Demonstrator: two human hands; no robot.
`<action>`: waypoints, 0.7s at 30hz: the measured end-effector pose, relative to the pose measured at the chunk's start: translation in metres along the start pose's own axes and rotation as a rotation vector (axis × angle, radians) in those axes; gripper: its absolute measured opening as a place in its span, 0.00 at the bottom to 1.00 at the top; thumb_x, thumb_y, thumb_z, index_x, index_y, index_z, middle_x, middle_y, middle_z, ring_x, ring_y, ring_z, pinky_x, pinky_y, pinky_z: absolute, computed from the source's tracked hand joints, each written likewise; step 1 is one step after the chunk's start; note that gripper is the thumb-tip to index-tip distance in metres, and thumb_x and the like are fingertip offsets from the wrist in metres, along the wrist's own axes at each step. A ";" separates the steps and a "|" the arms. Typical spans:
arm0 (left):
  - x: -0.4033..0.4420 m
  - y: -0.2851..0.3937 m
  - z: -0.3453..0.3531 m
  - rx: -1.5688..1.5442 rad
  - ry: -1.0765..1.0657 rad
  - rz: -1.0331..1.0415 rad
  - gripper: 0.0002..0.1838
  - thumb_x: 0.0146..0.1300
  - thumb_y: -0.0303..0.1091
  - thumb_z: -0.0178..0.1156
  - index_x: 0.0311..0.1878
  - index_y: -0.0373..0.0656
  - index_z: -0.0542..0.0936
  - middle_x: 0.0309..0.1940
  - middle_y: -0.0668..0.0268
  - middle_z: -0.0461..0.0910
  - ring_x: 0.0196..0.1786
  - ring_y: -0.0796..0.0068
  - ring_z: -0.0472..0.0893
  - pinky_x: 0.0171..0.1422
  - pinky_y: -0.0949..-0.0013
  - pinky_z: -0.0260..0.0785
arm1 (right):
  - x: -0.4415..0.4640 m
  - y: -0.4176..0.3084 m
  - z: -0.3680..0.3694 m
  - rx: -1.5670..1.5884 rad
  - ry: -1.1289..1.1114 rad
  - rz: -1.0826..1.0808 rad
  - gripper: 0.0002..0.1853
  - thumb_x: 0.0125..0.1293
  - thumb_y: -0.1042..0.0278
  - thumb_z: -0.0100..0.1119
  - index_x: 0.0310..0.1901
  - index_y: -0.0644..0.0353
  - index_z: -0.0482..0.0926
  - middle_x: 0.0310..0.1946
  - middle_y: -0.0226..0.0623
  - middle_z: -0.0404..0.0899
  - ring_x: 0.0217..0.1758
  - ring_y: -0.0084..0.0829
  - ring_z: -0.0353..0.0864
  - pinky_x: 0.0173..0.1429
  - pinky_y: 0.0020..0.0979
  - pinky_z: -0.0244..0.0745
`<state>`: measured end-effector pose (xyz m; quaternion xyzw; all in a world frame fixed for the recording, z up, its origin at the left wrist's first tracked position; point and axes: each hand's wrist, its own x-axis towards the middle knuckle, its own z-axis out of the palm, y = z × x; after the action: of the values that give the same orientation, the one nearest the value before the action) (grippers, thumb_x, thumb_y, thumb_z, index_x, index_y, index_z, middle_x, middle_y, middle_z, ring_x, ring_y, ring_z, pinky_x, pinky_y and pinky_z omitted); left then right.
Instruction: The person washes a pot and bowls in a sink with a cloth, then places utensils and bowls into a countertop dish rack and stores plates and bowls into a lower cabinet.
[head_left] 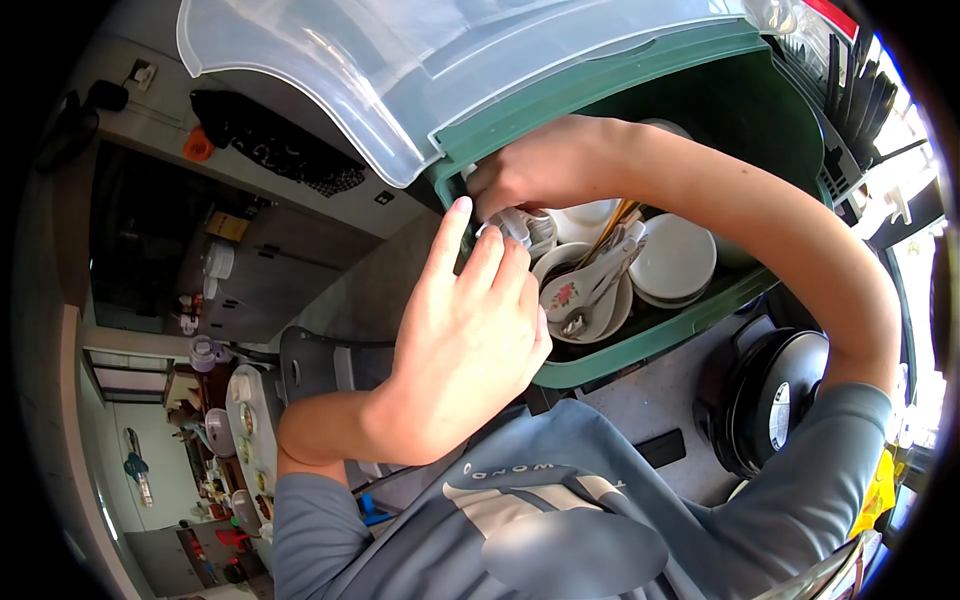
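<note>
both our left hand point(450, 335) and right hand point(530, 170) are curving by the smooth green tub point(640, 352), grips too hidden to tell.

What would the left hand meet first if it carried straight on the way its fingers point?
Probably the right hand, which lies just beyond the left hand's fingertips in the green bin. Depth is unclear, so it might pass above or below.
</note>
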<state>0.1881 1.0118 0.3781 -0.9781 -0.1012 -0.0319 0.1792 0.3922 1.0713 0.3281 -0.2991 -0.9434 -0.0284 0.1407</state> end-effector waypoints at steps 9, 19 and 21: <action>-0.001 -0.001 0.001 0.030 -0.003 0.004 0.15 0.56 0.37 0.57 0.35 0.33 0.83 0.40 0.54 0.78 0.54 0.60 0.74 0.76 0.48 0.52 | -0.005 -0.002 -0.004 0.048 0.097 0.153 0.06 0.58 0.71 0.62 0.36 0.61 0.80 0.31 0.40 0.82 0.38 0.43 0.82 0.43 0.39 0.76; -0.003 -0.001 -0.002 0.021 -0.004 0.002 0.13 0.52 0.33 0.59 0.36 0.33 0.80 0.42 0.56 0.78 0.54 0.64 0.75 0.75 0.48 0.52 | -0.030 -0.012 0.000 0.445 0.220 0.143 0.08 0.61 0.73 0.60 0.42 0.61 0.82 0.37 0.40 0.84 0.41 0.42 0.82 0.46 0.38 0.76; -0.003 -0.002 -0.003 -0.001 -0.007 -0.007 0.12 0.53 0.33 0.59 0.36 0.33 0.80 0.43 0.56 0.78 0.54 0.64 0.75 0.75 0.48 0.52 | -0.031 -0.014 0.002 0.449 0.211 0.162 0.10 0.57 0.76 0.63 0.42 0.62 0.83 0.42 0.41 0.83 0.42 0.40 0.82 0.48 0.37 0.77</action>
<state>0.1846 1.0117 0.3809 -0.9779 -0.1052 -0.0290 0.1782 0.4078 1.0429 0.3184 -0.3304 -0.8791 0.1622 0.3030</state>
